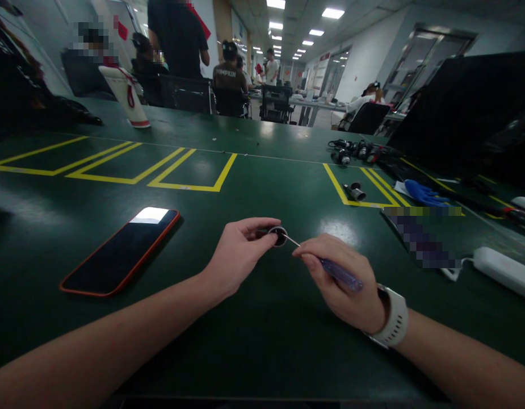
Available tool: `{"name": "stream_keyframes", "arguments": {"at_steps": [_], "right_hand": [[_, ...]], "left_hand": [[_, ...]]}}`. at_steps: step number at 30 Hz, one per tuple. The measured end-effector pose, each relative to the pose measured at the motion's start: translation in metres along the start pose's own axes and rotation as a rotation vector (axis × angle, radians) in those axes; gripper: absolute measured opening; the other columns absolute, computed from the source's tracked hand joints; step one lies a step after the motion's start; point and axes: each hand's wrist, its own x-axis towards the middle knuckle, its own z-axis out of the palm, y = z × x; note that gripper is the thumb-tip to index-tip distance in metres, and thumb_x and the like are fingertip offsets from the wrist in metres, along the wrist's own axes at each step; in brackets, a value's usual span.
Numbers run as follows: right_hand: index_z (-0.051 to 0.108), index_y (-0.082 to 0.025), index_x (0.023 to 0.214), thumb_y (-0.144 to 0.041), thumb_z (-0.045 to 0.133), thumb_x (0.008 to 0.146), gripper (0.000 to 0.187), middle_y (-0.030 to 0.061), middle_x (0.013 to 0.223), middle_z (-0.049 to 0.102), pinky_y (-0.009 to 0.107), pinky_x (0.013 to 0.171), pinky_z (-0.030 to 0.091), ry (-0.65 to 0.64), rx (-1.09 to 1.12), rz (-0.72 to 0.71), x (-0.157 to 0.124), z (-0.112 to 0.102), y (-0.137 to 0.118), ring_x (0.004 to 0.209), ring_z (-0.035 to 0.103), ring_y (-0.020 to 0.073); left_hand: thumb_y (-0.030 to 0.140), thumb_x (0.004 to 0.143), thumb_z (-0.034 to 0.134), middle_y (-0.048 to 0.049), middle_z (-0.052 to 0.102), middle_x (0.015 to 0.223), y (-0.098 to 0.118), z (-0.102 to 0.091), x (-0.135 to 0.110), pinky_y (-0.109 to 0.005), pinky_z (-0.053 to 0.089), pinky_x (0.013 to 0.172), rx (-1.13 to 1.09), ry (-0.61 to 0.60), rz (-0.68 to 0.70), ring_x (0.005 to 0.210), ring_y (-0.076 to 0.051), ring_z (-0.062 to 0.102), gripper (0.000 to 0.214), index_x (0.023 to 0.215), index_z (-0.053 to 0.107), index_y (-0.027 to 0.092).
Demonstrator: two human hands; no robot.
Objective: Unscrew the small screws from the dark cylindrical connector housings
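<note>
My left hand is closed around a small round metal part with a dark hollow inside, its open end turned toward the right. In my right hand is a screwdriver with a translucent purple handle and a thin shaft. The shaft's tip reaches to the opening of the round part; how deep it goes I cannot tell. Most of the part is hidden by the left fingers. Both hands are just above the green tabletop.
A phone in a red case lies to the left. Right of the hands are a metal fitting, a blue glove, a blurred-out phone-like slab and a white power strip. Dark cylindrical parts lie farther back. A paper cup leans at the back left.
</note>
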Motion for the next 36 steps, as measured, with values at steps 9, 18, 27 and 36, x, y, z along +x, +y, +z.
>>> {"name": "stream_keyframes", "arguments": {"at_steps": [9,18,27,36], "right_hand": [[0.058,-0.015,0.096,-0.009,0.054,0.083,0.016,0.0063,0.084,0.066,0.03,0.068,0.049,-0.042,-0.046,-0.088,-0.0014,0.0006,-0.0001,0.076,0.06,0.0144],[0.056,-0.017,0.097,-0.01,0.051,0.084,0.015,0.0069,0.081,0.065,0.031,0.063,0.051,-0.08,-0.151,-0.16,-0.0009,-0.0007,-0.0047,0.072,0.059,0.0153],[0.057,-0.016,0.096,-0.01,0.049,0.085,0.015,0.007,0.08,0.066,0.03,0.062,0.052,-0.085,-0.142,-0.182,0.0,0.0004,-0.0055,0.07,0.06,0.0151],[0.057,-0.016,0.095,-0.009,0.051,0.084,0.015,0.0074,0.077,0.066,0.03,0.061,0.052,-0.065,-0.195,-0.18,0.0009,0.0019,-0.0078,0.069,0.06,0.0157]], "left_hand": [[0.014,0.07,0.067,-0.0048,0.074,0.086,-0.002,0.001,0.0005,-0.026,0.054,0.076,0.03,0.014,0.009,0.077,-0.015,0.068,0.024,0.094,0.07,0.013],[0.015,0.071,0.066,-0.0055,0.074,0.085,-0.0015,0.0017,-0.0004,-0.025,0.055,0.071,0.083,0.028,0.017,0.075,-0.015,0.068,0.023,0.094,0.071,0.013],[0.016,0.071,0.066,-0.0059,0.074,0.084,-0.0028,0.001,-0.0001,-0.027,0.055,0.069,0.087,0.032,0.013,0.073,-0.015,0.068,0.023,0.093,0.071,0.014],[0.017,0.07,0.067,-0.0058,0.074,0.085,-0.0043,0.0006,0.0002,-0.026,0.055,0.069,0.086,0.032,0.015,0.074,-0.016,0.068,0.025,0.094,0.071,0.014]]}}
